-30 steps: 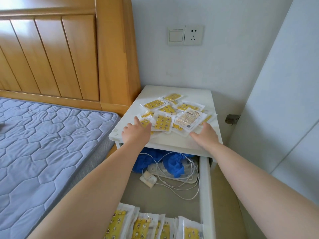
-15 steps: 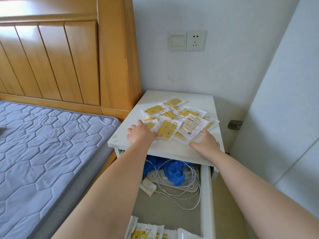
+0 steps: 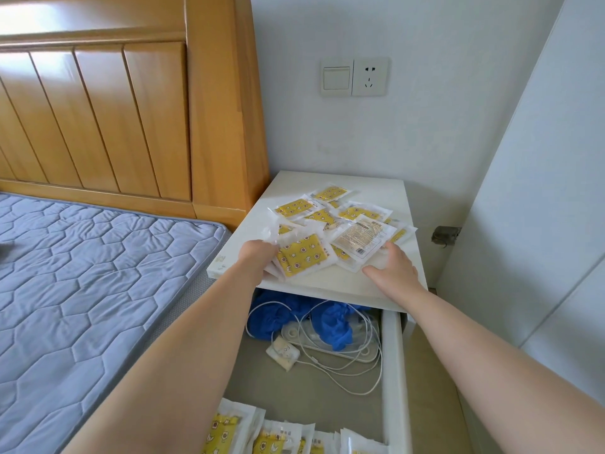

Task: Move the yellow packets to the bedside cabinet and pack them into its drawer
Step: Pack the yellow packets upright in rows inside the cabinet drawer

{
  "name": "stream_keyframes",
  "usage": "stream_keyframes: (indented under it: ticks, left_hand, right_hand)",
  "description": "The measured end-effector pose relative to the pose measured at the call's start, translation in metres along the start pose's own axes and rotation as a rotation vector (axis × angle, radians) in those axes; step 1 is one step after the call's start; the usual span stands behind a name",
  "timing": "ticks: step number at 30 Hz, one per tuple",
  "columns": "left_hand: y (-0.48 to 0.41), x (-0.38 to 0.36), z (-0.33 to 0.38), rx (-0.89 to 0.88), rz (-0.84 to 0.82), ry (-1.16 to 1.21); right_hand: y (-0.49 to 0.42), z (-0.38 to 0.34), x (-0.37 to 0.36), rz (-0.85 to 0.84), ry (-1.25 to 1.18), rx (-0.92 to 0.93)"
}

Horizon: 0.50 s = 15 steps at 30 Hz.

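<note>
Packets (image 3: 330, 221) in yellow lie heaped on the white bedside cabinet (image 3: 386, 191), spread from its middle toward the near edge. The left hand (image 3: 257, 257) has its fingers curled around a small stack at the heap's near-left corner, close to the cabinet's left edge. The right hand (image 3: 391, 271) lies flat with fingers spread, fingertips touching the pale packet (image 3: 361, 237) at the heap's near right; bare top shows beside it out to the right edge. Below both wrists the drawer (image 3: 391, 371) stands pulled out, with blue cloth (image 3: 334, 326) and white cables (image 3: 347, 355) at its back, bare floor mid-way, more packets (image 3: 275, 437) at its front.
</note>
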<state>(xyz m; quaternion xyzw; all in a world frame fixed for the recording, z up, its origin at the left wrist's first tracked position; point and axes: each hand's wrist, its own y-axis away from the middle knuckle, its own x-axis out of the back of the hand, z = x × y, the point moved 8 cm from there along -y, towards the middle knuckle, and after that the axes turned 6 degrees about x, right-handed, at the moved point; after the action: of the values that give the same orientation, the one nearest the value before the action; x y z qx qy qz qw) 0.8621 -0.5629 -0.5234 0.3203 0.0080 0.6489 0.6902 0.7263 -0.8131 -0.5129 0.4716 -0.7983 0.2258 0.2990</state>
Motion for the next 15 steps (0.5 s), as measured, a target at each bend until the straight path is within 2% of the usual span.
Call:
stream_keyframes:
  ticks: [3,8,10,15]
  left_hand:
    - [-0.002,-0.002,-0.006,-0.019,-0.020,0.181]
    - [0.011,0.007,0.006,-0.202,0.156,-0.046]
    - [0.017,0.006,0.008,-0.239,0.193,-0.064]
    - [0.015,0.003,0.007,-0.245,0.209,-0.081]
  right_hand:
    - [0.003,-0.002,0.002,0.033,0.003,0.039]
    - [-0.004,-0.013,-0.005,-0.003,0.265,0.179]
    - [-0.016,-0.025,-0.003,-0.002,0.358,0.237]
    - [-0.054,-0.029,-0.015,-0.152,0.532,0.159]
